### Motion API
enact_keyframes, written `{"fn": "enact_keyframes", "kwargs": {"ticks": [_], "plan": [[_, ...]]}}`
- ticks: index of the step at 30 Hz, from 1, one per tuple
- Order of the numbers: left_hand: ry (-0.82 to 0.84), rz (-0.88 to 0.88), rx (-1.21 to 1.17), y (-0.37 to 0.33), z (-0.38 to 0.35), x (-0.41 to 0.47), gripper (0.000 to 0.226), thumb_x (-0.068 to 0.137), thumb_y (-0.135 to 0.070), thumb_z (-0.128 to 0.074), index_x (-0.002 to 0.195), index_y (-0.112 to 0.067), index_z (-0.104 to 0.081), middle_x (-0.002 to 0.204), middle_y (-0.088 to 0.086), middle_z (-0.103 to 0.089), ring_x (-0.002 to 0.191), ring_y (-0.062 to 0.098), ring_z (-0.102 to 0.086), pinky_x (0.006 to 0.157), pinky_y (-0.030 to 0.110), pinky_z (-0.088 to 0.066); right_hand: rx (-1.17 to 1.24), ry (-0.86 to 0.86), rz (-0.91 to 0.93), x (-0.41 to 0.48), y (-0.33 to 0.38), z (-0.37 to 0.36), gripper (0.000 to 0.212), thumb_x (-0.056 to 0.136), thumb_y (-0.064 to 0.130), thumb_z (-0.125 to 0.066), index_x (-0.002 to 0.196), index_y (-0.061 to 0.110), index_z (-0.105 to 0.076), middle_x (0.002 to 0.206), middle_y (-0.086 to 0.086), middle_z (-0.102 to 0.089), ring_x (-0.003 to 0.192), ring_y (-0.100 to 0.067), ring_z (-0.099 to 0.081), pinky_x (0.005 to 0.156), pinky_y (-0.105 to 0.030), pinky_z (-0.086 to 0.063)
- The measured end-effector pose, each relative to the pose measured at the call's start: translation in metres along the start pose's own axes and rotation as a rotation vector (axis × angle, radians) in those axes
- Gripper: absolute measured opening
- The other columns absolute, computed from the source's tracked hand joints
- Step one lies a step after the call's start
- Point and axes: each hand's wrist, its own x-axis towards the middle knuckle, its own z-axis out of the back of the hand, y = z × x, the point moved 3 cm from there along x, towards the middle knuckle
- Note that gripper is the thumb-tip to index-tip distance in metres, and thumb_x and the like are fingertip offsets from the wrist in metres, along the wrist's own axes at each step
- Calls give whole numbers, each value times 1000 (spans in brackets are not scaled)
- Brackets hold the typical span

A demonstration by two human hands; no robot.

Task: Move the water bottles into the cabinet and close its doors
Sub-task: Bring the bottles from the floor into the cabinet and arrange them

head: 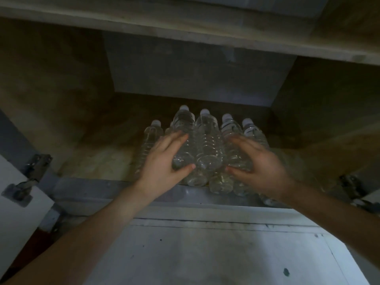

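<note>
Several clear water bottles with white caps lie stacked on their sides on the cabinet's bottom shelf, caps pointing toward the back. My left hand grips the base end of the top left bottle, thumb under it. My right hand wraps the base end of a top bottle on the right. One top bottle lies between my hands, untouched. Lower bottles poke out at the shelf's front edge. The cabinet is dim inside.
The cabinet's open left door hangs on a metal hinge. Another hinge shows at the right. A shelf runs overhead. A grey front rail and a white panel lie below the opening.
</note>
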Motion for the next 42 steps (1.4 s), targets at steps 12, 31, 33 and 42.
{"fn": "enact_keyframes", "kwargs": {"ticks": [12, 31, 33, 42], "plan": [[200, -264, 146, -65, -58, 27, 77, 84, -56, -65, 148, -19, -42, 155, 0, -40, 145, 17, -31, 119, 29, -11, 444, -12, -311, -66, -70, 9, 59, 82, 28, -74, 136, 31, -51, 129, 19, -62, 117, -5, -61, 100, -25, -50], [135, -293, 212, -66, -73, 42, 59, 90, -42, -64, 139, -13, -53, 143, 6, -55, 130, 22, -53, 114, 42, -35, 438, -125, -257, -41, -80, 4, 49, 92, 16, -66, 139, 20, -54, 124, 13, -65, 102, 14, -60, 82, -1, -45], [121, -298, 233, -66, -73, 41, 59, 89, -42, -64, 139, -12, -53, 142, 7, -56, 129, 24, -54, 113, 40, -32, 505, -118, -269, -42, -82, 3, 51, 91, 12, -67, 139, 20, -53, 127, 13, -63, 109, 11, -60, 86, -5, -47], [-114, -398, 13, -72, -92, -23, 29, 87, -34, -67, 105, -12, -72, 101, 2, -68, 98, 19, -56, 86, 31, -44, 380, -72, -374, -79, -100, -14, 65, 77, 26, -81, 136, 22, -52, 123, 10, -60, 109, -8, -58, 85, -1, -43]]}}
